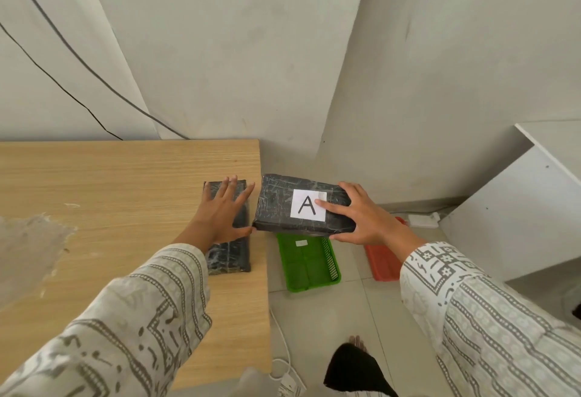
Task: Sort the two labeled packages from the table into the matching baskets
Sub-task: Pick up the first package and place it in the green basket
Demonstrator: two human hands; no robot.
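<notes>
A black wrapped package with a white label reading "A" [276, 205] is held in the air just past the table's right edge, above the green basket [309, 266]. My right hand [361, 216] grips its right end, thumb on the label. My left hand [221, 213] rests flat, fingers spread, on a second black package [231, 255] lying on the wooden table [110, 183] near its right edge; its label is not visible. A red basket [382, 260] sits on the floor right of the green one, partly hidden by my right arm.
Both baskets stand on the tiled floor close to the wall corner. A white cabinet [518, 208] is at the right. A white power strip [423, 220] and cable lie on the floor. A torn patch marks the table's left side.
</notes>
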